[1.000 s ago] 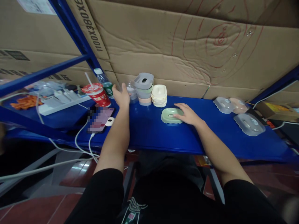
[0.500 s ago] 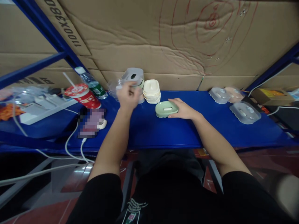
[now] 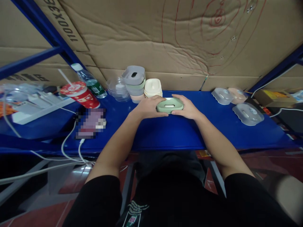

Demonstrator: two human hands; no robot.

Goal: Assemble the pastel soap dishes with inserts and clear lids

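Note:
A green oval dish (image 3: 165,109) with a slot in its middle, like a soap dish, is held between my two hands just above or on the blue table. My left hand (image 3: 149,107) grips its left end, fingers over the far side and thumb along the near side. Around the right end curls my right hand (image 3: 187,107). Behind it stands a stack of cream dishes (image 3: 153,86), partly covered by my left hand. Left of that rises a stack of grey, green and peach dishes (image 3: 134,80), beside nested clear plastic covers (image 3: 117,90).
On the right of the blue table (image 3: 170,135) lie clear covers (image 3: 248,114) and a peach piece (image 3: 237,96). To the left are a red cup (image 3: 81,96) with a straw, a water bottle (image 3: 91,82), a power strip (image 3: 35,110) and cables. Cardboard (image 3: 132,34) walls the back.
My left hand has come down and right from near the grey stack onto the green dish's left end. My right hand stays on the dish. The view has shifted slightly.

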